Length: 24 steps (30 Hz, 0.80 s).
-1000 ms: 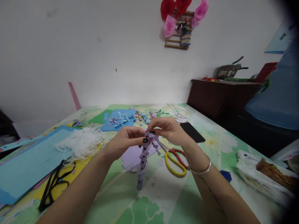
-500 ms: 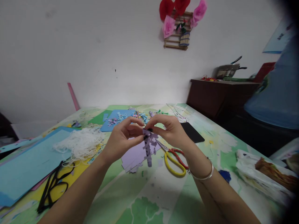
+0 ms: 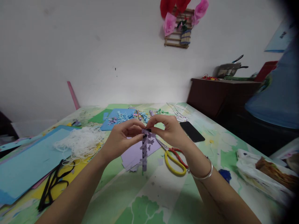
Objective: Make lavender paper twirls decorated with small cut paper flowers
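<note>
My left hand (image 3: 121, 138) and my right hand (image 3: 169, 129) meet above the table, fingertips pinched together on the top of a purple cut-paper strip (image 3: 144, 149). The strip hangs down from my fingers, with small notched flaps along its length. Beneath it lie purple paper sheets (image 3: 134, 154). Yellow-and-red scissors (image 3: 174, 158) rest on the table just right of the strip, below my right wrist, which wears a silver bangle.
A white string tangle (image 3: 79, 143), light blue sheets (image 3: 30, 161), black cut-out (image 3: 52, 183) and yellow paper sit left. Blue paper with scraps (image 3: 119, 119) lies behind, a black phone (image 3: 192, 131) to the right. A plastic bag (image 3: 261, 174) is at the right edge. A person in blue (image 3: 275, 93) stands right.
The hanging purple strip looked long a second ago, shorter half a second ago, and hangs a little longer now. Both hands stay pinched at its top with small finger shifts.
</note>
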### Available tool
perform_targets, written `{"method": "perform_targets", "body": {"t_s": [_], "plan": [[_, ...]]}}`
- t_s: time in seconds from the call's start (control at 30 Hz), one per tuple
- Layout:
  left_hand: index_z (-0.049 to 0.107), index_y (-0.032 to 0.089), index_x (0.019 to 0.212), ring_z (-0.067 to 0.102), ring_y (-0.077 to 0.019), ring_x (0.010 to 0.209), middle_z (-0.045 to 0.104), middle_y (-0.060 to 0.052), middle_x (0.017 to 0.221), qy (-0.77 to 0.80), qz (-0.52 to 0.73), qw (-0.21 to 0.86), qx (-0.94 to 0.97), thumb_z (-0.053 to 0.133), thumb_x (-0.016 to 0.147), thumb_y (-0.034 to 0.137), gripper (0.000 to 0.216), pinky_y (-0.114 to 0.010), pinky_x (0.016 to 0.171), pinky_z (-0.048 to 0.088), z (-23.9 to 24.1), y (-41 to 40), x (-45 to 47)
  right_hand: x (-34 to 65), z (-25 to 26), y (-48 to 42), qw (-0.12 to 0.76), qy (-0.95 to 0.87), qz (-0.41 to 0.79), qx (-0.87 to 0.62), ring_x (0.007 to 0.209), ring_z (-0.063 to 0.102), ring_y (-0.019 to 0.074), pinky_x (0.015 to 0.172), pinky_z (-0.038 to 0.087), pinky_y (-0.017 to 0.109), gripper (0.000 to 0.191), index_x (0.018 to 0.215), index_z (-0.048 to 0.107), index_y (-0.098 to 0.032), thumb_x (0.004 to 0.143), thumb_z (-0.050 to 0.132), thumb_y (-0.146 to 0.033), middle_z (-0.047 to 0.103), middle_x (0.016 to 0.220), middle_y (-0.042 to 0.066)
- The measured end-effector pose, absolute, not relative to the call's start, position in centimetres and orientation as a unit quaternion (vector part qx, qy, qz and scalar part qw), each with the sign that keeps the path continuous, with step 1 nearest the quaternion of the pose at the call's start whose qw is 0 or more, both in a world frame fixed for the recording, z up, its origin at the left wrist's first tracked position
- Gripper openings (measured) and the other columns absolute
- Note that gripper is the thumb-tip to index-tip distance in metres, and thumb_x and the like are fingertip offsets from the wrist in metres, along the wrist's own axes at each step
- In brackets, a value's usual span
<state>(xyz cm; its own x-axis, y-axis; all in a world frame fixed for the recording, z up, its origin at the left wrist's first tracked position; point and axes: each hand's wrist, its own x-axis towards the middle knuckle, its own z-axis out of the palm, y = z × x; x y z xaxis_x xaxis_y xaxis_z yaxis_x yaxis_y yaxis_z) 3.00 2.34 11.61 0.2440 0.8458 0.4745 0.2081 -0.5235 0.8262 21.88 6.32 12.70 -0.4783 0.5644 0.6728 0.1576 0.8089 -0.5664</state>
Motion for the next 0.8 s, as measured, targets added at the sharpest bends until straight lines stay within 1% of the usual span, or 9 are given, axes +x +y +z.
{"method": "perform_targets", "body": {"t_s": [0.17, 0.3, 0.43, 0.7, 0.8], "plan": [[0.064, 0.021, 0.09, 0.072, -0.0151, 0.072, 0.076, -0.001, 0.081, 0.375, 0.5, 0.309, 0.717, 0.071, 0.075, 0.019, 0.017, -0.023, 0.066, 0.06, 11.73, 2.21, 2.97, 21.86, 12.65, 6.28, 0.458, -0.831, 0.221, -0.226, 0.076, 0.064, 0.0118, 0.072, 0.048, 0.025, 0.016, 0.076, 0.065, -0.019, 0.076, 0.06, -0.004, 0.069, 0.078, -0.002], [0.066, 0.02, 0.086, 0.072, -0.0142, 0.072, 0.076, 0.0, 0.079, 0.386, 0.493, 0.27, 0.732, 0.07, 0.075, 0.019, 0.012, -0.02, 0.065, 0.059, 11.79, 2.18, 2.85, 21.82, 12.66, 6.29, 0.464, -0.826, 0.218, -0.233, 0.075, 0.064, 0.0119, 0.072, 0.048, 0.025, 0.016, 0.077, 0.065, -0.019, 0.075, 0.06, -0.004, 0.069, 0.077, -0.002], [0.067, 0.021, 0.087, 0.071, -0.0137, 0.072, 0.075, 0.0, 0.079, 0.391, 0.486, 0.248, 0.742, 0.069, 0.076, 0.019, 0.011, -0.019, 0.062, 0.058, 11.69, 2.32, 2.73, 21.8, 12.63, 6.27, 0.458, -0.829, 0.212, -0.24, 0.075, 0.064, 0.0114, 0.072, 0.048, 0.025, 0.017, 0.077, 0.065, -0.02, 0.074, 0.061, -0.003, 0.069, 0.077, -0.002], [0.065, 0.02, 0.087, 0.07, -0.0174, 0.079, 0.072, -0.003, 0.083, 0.42, 0.48, 0.251, 0.728, 0.067, 0.078, 0.023, 0.011, -0.024, 0.063, 0.06, 11.46, 2.72, 2.62, 21.77, 12.43, 6.43, 0.454, -0.833, 0.211, -0.236, 0.081, 0.065, 0.0118, 0.076, 0.049, 0.026, 0.021, 0.082, 0.067, -0.02, 0.078, 0.056, -0.002, 0.071, 0.083, -0.001], [0.065, 0.02, 0.086, 0.07, -0.0181, 0.08, 0.07, -0.003, 0.084, 0.434, 0.479, 0.241, 0.724, 0.067, 0.077, 0.025, 0.01, -0.024, 0.061, 0.06, 11.53, 2.69, 2.47, 21.76, 12.43, 6.41, 0.457, -0.83, 0.213, -0.237, 0.082, 0.066, 0.0124, 0.077, 0.05, 0.027, 0.02, 0.083, 0.066, -0.019, 0.078, 0.056, -0.003, 0.071, 0.083, -0.001]]}}
